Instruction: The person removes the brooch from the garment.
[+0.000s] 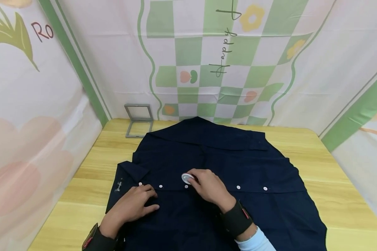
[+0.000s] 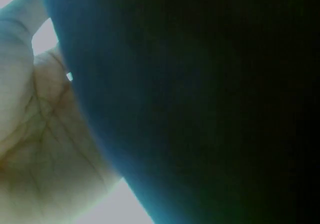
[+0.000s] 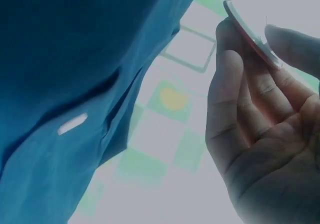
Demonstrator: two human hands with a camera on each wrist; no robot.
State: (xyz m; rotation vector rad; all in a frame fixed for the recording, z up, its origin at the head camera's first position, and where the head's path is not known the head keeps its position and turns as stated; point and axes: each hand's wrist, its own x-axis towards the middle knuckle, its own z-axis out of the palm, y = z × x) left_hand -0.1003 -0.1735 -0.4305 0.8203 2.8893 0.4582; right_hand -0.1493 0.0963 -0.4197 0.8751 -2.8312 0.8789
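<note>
A dark navy shirt [image 1: 254, 216] lies spread out, with a row of small white buttons along its placket. In my right hand [image 1: 210, 186] a round pin badge [image 1: 186, 178] is pinched between thumb and fingers, just above the placket. The right wrist view shows that badge [image 3: 252, 36] edge-on, with a white back, a reddish edge and a thin pin standing up near the thumb. My left hand [image 1: 133, 204] rests on the shirt beside the leftmost button [image 1: 140, 183], fingers loosely bent. Dark fabric [image 2: 175, 109] hides most of that hand in the left wrist view.
The shirt covers much of a light wooden table [image 1: 342, 195]. A grey hinged frame [image 1: 139, 120] stands opened at the back left, close to the shirt's edge. Printed curtains [image 1: 122, 62] close off the back and sides.
</note>
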